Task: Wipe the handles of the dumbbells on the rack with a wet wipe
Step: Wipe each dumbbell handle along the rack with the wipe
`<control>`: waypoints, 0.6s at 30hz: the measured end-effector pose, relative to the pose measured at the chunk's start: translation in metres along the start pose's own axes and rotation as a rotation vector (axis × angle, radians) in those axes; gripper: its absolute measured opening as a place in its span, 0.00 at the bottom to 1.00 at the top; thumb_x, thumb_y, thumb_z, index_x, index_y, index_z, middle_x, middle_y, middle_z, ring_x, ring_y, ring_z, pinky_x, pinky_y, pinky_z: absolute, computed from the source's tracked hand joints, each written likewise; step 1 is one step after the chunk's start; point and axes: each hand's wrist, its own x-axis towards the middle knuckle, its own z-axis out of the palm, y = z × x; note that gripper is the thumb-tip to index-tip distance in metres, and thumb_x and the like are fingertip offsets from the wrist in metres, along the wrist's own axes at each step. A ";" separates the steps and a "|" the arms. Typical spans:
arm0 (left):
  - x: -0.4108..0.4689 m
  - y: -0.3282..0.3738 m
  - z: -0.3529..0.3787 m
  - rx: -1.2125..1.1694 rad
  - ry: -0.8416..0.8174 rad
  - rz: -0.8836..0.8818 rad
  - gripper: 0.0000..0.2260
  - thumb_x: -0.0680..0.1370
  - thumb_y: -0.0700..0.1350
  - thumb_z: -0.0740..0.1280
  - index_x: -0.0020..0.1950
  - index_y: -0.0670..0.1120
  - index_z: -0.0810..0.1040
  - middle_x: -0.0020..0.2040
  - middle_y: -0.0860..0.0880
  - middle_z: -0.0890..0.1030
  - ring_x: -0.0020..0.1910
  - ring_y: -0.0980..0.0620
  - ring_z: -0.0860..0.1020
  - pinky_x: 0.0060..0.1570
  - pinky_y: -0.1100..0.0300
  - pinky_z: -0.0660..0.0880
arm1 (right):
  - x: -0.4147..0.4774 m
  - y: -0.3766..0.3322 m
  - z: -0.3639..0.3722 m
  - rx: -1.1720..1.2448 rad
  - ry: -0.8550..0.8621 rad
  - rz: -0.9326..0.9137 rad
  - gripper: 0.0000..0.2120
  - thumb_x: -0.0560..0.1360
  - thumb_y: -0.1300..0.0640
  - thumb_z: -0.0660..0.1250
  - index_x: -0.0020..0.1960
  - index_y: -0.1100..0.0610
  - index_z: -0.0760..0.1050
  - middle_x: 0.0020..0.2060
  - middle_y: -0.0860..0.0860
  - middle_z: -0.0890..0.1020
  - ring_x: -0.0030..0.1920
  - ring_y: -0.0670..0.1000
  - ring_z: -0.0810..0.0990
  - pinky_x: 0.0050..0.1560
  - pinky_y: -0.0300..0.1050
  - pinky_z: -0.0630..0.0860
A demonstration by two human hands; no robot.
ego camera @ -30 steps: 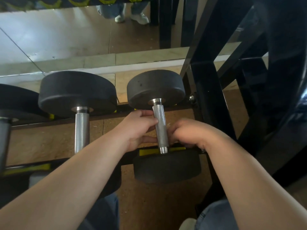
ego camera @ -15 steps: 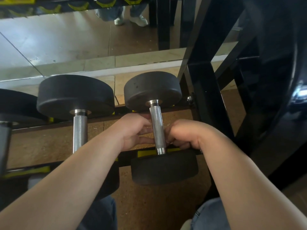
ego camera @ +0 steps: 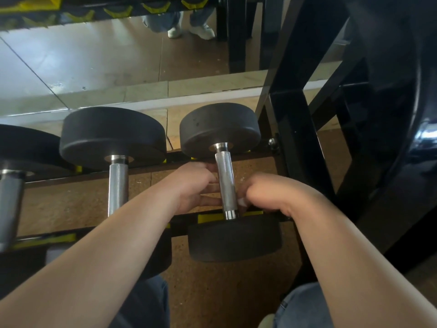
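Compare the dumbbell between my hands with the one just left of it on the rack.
The right dumbbell has smaller black heads than the middle dumbbell. The right grip has the left hand and the right hand on it, a scrap of white wipe showing; the middle grip is untouched. The left forearm crosses the middle dumbbell's near head, not the right dumbbell's. Both have knurled silver grips and lie across the rack.
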 end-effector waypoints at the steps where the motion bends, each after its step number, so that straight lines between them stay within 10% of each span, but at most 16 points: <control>1: -0.001 0.000 0.000 0.015 -0.008 0.023 0.17 0.81 0.32 0.63 0.65 0.47 0.78 0.54 0.43 0.87 0.50 0.47 0.87 0.49 0.46 0.84 | -0.003 -0.002 -0.002 0.090 0.046 -0.007 0.06 0.78 0.57 0.69 0.52 0.51 0.82 0.50 0.50 0.82 0.50 0.51 0.78 0.53 0.51 0.77; 6: 0.000 0.003 -0.001 0.038 0.212 0.243 0.08 0.78 0.41 0.73 0.56 0.49 0.79 0.49 0.47 0.82 0.47 0.53 0.82 0.44 0.56 0.83 | 0.000 -0.005 -0.011 0.565 0.472 -0.228 0.06 0.79 0.52 0.70 0.54 0.45 0.82 0.47 0.42 0.81 0.45 0.41 0.77 0.45 0.40 0.71; 18: 0.004 -0.009 0.002 0.534 0.315 0.707 0.05 0.77 0.46 0.76 0.51 0.52 0.85 0.42 0.54 0.86 0.41 0.58 0.85 0.46 0.56 0.85 | 0.013 -0.002 0.006 0.451 0.480 -0.354 0.08 0.77 0.56 0.73 0.54 0.46 0.83 0.47 0.42 0.84 0.50 0.39 0.81 0.49 0.35 0.76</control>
